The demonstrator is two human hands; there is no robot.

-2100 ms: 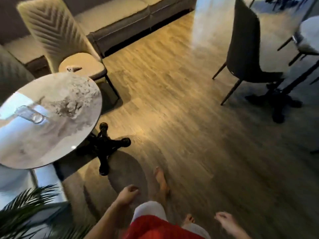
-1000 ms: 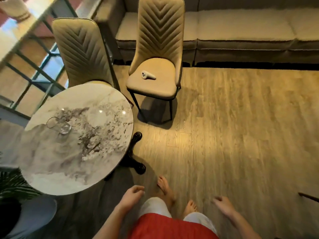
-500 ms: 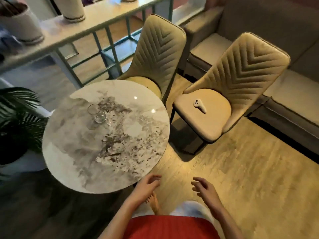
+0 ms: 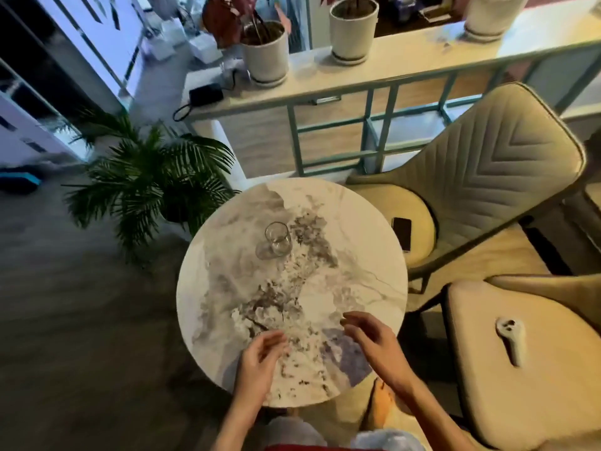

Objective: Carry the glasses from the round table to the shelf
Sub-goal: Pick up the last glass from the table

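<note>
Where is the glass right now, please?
In the head view, the glass stands on the round table, left of its centre on the far side, nearest the palm plant.

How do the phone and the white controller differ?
The phone is dark and rectangular; the controller is white and elongated with a rounded head. The phone lies on the far chair, beside the round table; the controller lies on the near chair, farther from it. Both lie flat on a seat.

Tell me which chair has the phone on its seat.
The farther chair, by the railing: a dark phone lies on its seat. The nearer chair holds a white controller instead.
</note>
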